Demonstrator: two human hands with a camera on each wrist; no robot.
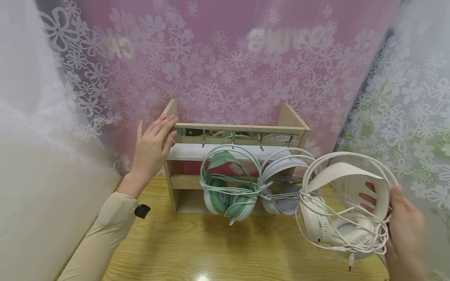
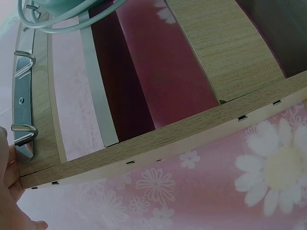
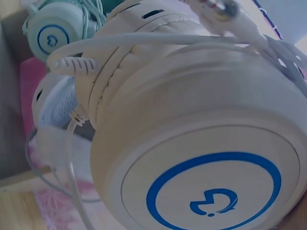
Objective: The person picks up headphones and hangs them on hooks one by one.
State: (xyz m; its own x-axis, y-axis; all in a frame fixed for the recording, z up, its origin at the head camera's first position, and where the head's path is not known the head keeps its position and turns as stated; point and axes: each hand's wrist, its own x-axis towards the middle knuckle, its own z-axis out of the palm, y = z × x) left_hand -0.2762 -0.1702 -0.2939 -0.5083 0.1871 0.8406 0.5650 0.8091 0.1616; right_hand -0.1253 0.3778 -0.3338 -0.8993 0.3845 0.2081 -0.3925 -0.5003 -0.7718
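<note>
My right hand (image 1: 404,222) grips a pair of cream headphones (image 1: 313,220) by one side of the headband, in front of the rack's right end. Their white cable is bundled around the ear cups, with the plug dangling below. In the right wrist view a cup with a blue ring logo (image 3: 216,191) fills much of the picture. At the rack's upper left corner, my left hand (image 1: 152,142) rests on the wooden side panel, fingers extended. Green headphones (image 1: 216,199) and pale lavender headphones (image 1: 288,205) hang at the wooden rack (image 1: 242,127), cables wrapped around them.
Several metal hooks (image 1: 203,139) line the rack's upper rail, and one on the left (image 2: 24,133) sits near my left hand. The rack stands on a wood-grain table (image 1: 211,249). Behind it is a pink curtain (image 1: 225,58) with white flowers; a white wall (image 1: 42,175) rises at left.
</note>
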